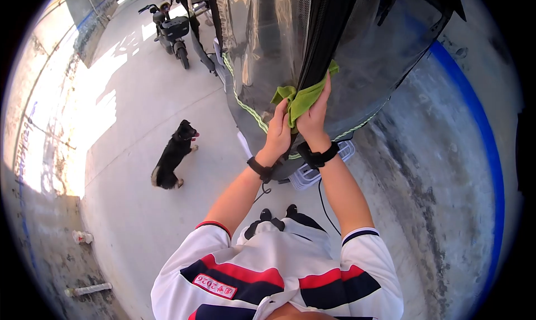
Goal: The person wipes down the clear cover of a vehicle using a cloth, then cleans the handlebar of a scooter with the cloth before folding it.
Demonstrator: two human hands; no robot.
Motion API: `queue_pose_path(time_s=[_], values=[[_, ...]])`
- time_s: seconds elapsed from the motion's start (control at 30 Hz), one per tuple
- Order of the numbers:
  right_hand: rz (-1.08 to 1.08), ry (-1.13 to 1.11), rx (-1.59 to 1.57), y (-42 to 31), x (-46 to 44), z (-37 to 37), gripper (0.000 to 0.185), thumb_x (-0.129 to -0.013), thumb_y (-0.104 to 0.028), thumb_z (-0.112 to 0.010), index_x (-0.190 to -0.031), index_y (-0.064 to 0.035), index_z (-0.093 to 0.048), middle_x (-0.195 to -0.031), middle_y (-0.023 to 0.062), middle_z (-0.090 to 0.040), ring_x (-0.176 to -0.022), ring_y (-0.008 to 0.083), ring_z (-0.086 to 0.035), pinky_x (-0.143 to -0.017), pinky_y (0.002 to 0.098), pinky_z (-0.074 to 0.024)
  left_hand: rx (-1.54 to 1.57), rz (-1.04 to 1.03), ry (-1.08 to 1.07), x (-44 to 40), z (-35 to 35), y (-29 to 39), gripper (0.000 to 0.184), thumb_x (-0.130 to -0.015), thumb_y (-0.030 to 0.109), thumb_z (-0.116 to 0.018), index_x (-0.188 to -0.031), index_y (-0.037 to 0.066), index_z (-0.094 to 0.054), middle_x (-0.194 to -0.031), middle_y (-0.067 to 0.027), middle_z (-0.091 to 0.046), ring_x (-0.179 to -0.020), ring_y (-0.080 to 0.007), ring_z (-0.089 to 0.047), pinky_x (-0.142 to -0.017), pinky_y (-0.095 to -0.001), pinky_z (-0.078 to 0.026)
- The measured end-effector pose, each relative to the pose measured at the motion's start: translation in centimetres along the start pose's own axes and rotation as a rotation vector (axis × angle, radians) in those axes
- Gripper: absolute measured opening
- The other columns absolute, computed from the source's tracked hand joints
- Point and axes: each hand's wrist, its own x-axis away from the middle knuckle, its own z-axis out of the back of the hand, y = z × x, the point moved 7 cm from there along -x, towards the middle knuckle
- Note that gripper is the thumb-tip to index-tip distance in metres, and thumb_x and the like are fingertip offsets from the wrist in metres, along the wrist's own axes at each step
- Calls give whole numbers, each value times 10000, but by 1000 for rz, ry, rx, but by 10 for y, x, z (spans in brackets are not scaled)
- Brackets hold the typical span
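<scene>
So, from my end of the head feed, both hands are near the center of the frame, working close together on one green cloth (pixel 303 102). My left hand (pixel 279 131) has its fingers closed on the lower left side of it, and my right hand (pixel 314 114) grips the right side, fingers pointing up along the fabric. The cloth is bunched against the lower part of a black zipper strip (pixel 319 41), which slants down from the top of the frame on a clear plastic cover (pixel 268 30). Green-and-white piping (pixel 245 108) trims the cover's lower edge. Both wrists have black bands on.

Just below the right hand there's a white slatted basket (pixel 304 177) poking out from under the cover, with a thin black cable (pixel 324 205) curving down nearby. Left of center, a black dog (pixel 174 155) is on the concrete, mouth open and tongue out. Upper left has a parked scooter (pixel 173 30), lower left a white pipe (pixel 88 290), and a blue stripe (pixel 483 124) curves down the right side.
</scene>
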Motion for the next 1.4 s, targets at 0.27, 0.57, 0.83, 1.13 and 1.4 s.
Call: queue_pose_path(time_s=[0.27, 0.57, 0.83, 1.13, 1.4], values=[[-99, 10, -83, 18, 29, -1, 860, -873, -176, -669, -1486, 106, -135, -1329, 260, -500, -1217, 314, -525, -1033, 398, -401, -162, 94, -51, 27, 11, -26, 422, -979, 39, -419, -1395, -27, -400, -1215, -235, -622, -1130, -326, -619, -962, -344, -454], [-137, -99, 7, 64, 83, -12, 798, -908, -165, -614, -1478, 122, -134, -1390, 290, -440, -1257, 355, -480, -1074, 403, -355, -299, 325, -106, 53, 22, -40, 369, -992, 119, -449, -1345, 12, -460, -1087, -245, -666, -1037, -367, -663, -881, -368, -498], [-191, -139, -11, 74, 101, -6, 774, -886, -221, -626, -1461, 118, -235, -1454, 360, -352, -1368, 489, -347, -1146, 478, -282, -388, 388, -120, 65, 22, -33, 368, -978, 106, -490, -1331, 1, -476, -1137, -248, -660, -1072, -367, -653, -892, -371, -502], [-143, -143, 98, 67, 101, 9, 838, -851, -315, -683, -1471, 77, -278, -1470, 328, -362, -1372, 475, -353, -1142, 473, -291, -394, 174, -126, 57, 20, -18, 415, -936, -8, -530, -1344, -40, -461, -1243, -232, -628, -1227, -333, -589, -1001, -357, -464], [-140, -58, -27, 31, 47, 11, 857, -849, -273, -720, -1477, 92, -264, -1429, 242, -471, -1333, 352, -462, -1118, 411, -331, -218, -49, -157, 5, 10, 53, 458, -945, -8, -506, -1398, 30, -449, -1238, -247, -607, -1139, -379, -611, -959, -372, -468]])
